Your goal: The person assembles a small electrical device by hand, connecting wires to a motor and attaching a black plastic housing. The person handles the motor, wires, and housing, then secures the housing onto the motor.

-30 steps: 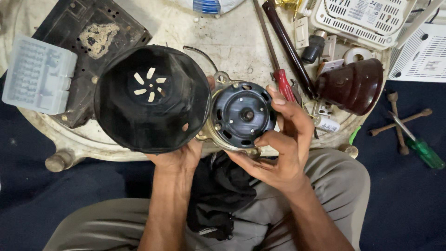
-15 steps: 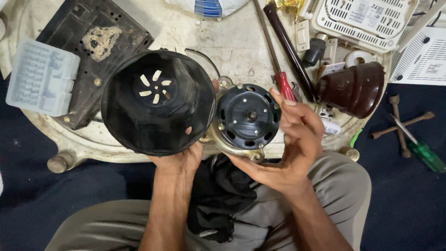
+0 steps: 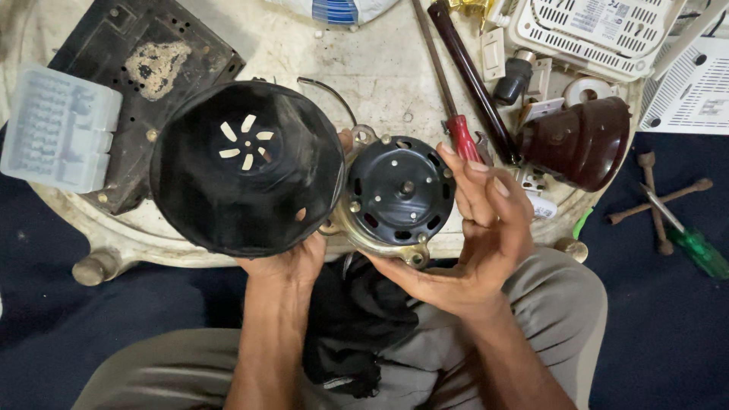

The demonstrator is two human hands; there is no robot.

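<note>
A worn, cream-coloured round table top point(image 3: 380, 76) with a stained, scuffed surface sits low over a dark blue floor covering point(image 3: 668, 319), and the person sits against its near edge with grey trousers point(image 3: 554, 304) and a crumpled black cloth point(image 3: 357, 319) in the lap. On the table lie a flat black perforated plastic panel point(image 3: 114, 53) with a crusty tan patch, a translucent ribbed plastic box point(image 3: 57, 125), a long dark maroon rod point(image 3: 471, 76), a red-handled screwdriver point(image 3: 462, 135), a glossy dark-brown domed cover point(image 3: 581, 140) and a white vented plastic casing point(image 3: 600, 30). Off the table on the right rest a rusty cross-shaped wrench point(image 3: 657, 201) and a green-handled screwdriver point(image 3: 702, 250). The left hand point(image 3: 292, 262) grips from below the rim of a matte black cone-shaped housing point(image 3: 243, 167), whose closed end has small slots arranged like petals; the fingers are curled shut on that rim. The right hand point(image 3: 474, 228) cradles a round black metal motor point(image 3: 395, 197) with a brassy mounting ring, ventilation slots and a short central shaft. Its palm and thumb support the motor from beneath while the fingers stand loosely spread along its right side. The motor sits at the table's near edge, touching the housing's right rim.
</note>
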